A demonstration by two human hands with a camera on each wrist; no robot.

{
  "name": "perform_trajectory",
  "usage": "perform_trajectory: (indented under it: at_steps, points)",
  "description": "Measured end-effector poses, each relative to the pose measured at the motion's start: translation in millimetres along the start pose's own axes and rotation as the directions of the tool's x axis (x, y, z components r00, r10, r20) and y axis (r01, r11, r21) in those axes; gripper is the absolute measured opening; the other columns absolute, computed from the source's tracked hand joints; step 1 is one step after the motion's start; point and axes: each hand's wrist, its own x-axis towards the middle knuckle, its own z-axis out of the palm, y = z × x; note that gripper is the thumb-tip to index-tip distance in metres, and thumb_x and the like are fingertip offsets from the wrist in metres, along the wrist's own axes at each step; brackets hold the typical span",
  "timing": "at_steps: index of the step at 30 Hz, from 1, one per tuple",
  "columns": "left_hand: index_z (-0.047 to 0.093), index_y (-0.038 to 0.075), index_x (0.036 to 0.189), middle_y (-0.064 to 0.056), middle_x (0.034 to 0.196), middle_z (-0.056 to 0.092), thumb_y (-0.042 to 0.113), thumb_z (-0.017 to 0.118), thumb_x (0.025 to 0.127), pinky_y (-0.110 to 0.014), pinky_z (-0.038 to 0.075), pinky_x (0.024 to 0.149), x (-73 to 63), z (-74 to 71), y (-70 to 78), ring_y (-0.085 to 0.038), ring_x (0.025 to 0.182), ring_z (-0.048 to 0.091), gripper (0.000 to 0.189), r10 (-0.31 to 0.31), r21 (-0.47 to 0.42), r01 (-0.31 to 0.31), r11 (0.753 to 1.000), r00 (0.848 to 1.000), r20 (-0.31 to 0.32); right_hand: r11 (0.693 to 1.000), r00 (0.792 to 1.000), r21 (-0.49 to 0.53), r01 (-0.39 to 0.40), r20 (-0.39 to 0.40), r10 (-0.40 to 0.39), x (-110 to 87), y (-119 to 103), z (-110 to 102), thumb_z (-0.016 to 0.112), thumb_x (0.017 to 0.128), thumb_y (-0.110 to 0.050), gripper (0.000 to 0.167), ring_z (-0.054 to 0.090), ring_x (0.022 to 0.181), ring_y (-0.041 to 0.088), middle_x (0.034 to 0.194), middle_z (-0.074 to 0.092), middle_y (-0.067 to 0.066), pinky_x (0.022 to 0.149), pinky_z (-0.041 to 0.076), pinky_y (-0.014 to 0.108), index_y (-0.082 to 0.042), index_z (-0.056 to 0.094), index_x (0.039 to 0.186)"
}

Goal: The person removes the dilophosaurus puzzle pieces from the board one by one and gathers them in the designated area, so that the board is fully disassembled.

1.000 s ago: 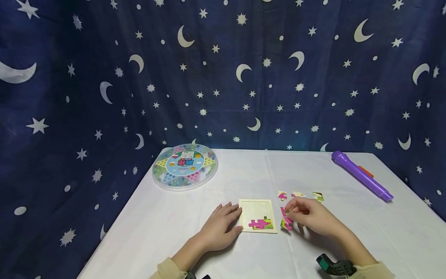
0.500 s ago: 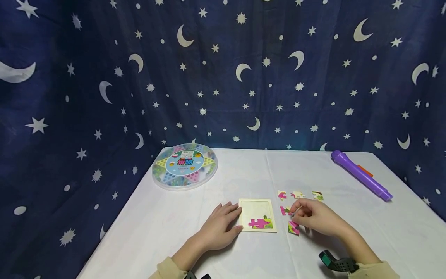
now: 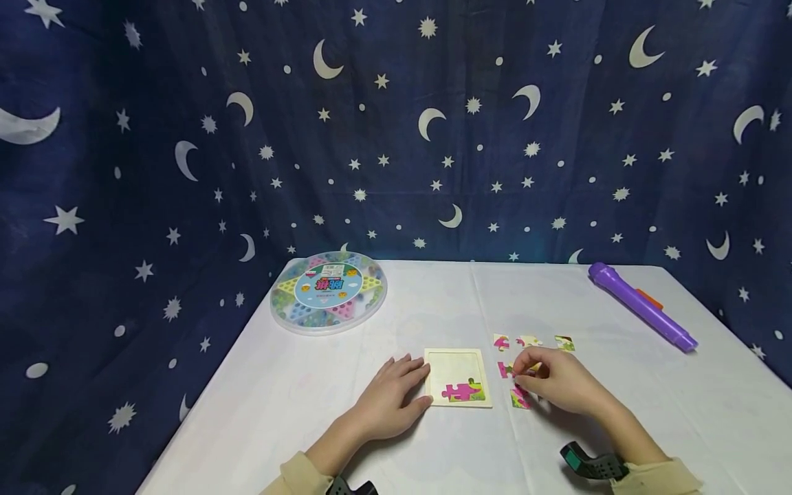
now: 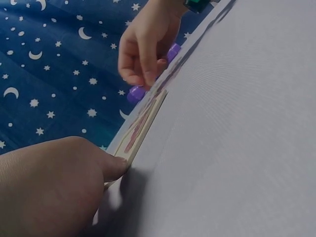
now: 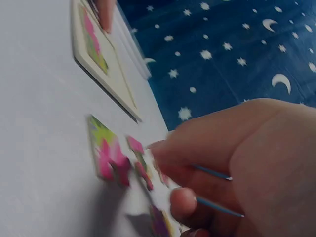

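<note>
My left hand [image 3: 392, 400] lies with straight fingers on the table; its fingertips and thumb touch the left edge of a pale wooden puzzle tray [image 3: 445, 366]. Joined pink and green pieces [image 3: 461, 392] sit at the tray's lower right. My right hand [image 3: 563, 385] hovers over loose jigsaw pieces, fingers loosely bent, with no piece visible between the fingertips. Below its fingertips lies a pink and green piece [image 3: 520, 398], also seen as a square piece [image 5: 107, 154] in the right wrist view. A pink piece [image 3: 504, 370] lies left of the fingertips. The hand partly hides another piece.
Several loose pieces, among them a pink one [image 3: 501, 342] and a green one [image 3: 564, 342], lie in a row behind my right hand. A round Chinese checkers box [image 3: 328, 294] stands back left, a purple microphone-shaped stick [image 3: 643, 307] back right. A starry curtain [image 3: 396, 137] surrounds the table.
The pink and green piece near my right hand has shifted right and been let go on the table. The right hand then moved slightly left. My left hand stays at the tray.
</note>
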Motion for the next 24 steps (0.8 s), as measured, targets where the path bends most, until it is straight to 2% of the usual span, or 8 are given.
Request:
perform_trajectory:
  at_steps: [4, 8, 13, 15, 19, 24]
  points:
    - [0.055, 0.008, 0.148, -0.008, 0.152, 0.052, 0.036, 0.059, 0.101, -0.05, 0.019, 0.122, 0.5, -0.4, 1.4, -0.03, 0.148, 0.036, 0.056, 0.003, 0.001, -0.003, 1.0, 1.0, -0.009, 0.996, 0.996, -0.037, 0.079, -0.038, -0.081, 2.6, -9, 11, 0.08, 0.09, -0.023, 0.013, 0.051, 0.068, 0.013, 0.084, 0.061, -0.007, 0.056, 0.043, 0.027, -0.022, 0.07, 0.098]
    - [0.055, 0.007, 0.148, -0.009, 0.151, 0.052, 0.036, 0.06, 0.1, -0.051, 0.02, 0.122, 0.2, -1.1, 2.0, -0.031, 0.147, 0.037, 0.055, 0.008, 0.006, -0.008, 1.0, 1.0, -0.018, 0.971, 0.973, -0.083, 0.224, -0.044, -0.228, 5.9, -18, 25, 0.082, 0.09, -0.026, 0.017, 0.049, 0.069, 0.008, 0.082, 0.056, -0.011, 0.06, 0.042, 0.026, -0.024, 0.073, 0.104]
    - [0.056, 0.009, 0.148, -0.009, 0.151, 0.052, 0.036, 0.06, 0.1, -0.052, 0.021, 0.121, 0.6, -1.5, 2.0, -0.032, 0.147, 0.037, 0.055, 0.014, 0.021, -0.014, 1.0, 1.0, -0.023, 0.944, 0.947, -0.081, 0.32, 0.0, -0.321, 10.5, -26, 37, 0.083, 0.087, -0.038, 0.027, 0.052, 0.073, 0.007, 0.095, 0.063, -0.013, 0.064, 0.045, 0.024, -0.025, 0.076, 0.11]
    - [0.056, 0.009, 0.148, -0.008, 0.151, 0.052, 0.037, 0.06, 0.1, -0.052, 0.021, 0.121, 0.8, -1.2, 1.9, -0.032, 0.147, 0.038, 0.055, 0.018, 0.028, -0.018, 0.999, 1.0, -0.025, 0.933, 0.937, -0.089, 0.349, 0.017, -0.349, 12.5, -27, 42, 0.082, 0.087, -0.043, 0.032, 0.053, 0.074, 0.006, 0.1, 0.065, -0.013, 0.066, 0.045, 0.024, -0.024, 0.076, 0.113]
    - [0.056, 0.01, 0.148, -0.008, 0.151, 0.052, 0.038, 0.059, 0.101, -0.053, 0.022, 0.121, 0.5, 0.4, 1.5, -0.032, 0.146, 0.038, 0.055, 0.023, 0.037, -0.022, 0.999, 0.999, -0.025, 0.911, 0.919, -0.119, 0.394, 0.031, -0.394, 15.8, -28, 49, 0.079, 0.088, -0.048, 0.035, 0.052, 0.076, 0.005, 0.101, 0.066, -0.014, 0.068, 0.044, 0.026, -0.025, 0.077, 0.113]
    - [0.056, 0.01, 0.148, -0.008, 0.151, 0.052, 0.04, 0.059, 0.101, -0.053, 0.022, 0.121, -0.3, 2.7, 1.6, -0.032, 0.146, 0.038, 0.055, 0.019, 0.038, -0.018, 0.999, 1.0, -0.021, 0.918, 0.928, -0.136, 0.373, 0.041, -0.371, 16.7, -26, 54, 0.08, 0.087, -0.046, 0.03, 0.055, 0.086, 0.006, 0.104, 0.065, -0.016, 0.076, 0.047, 0.03, -0.028, 0.077, 0.111]
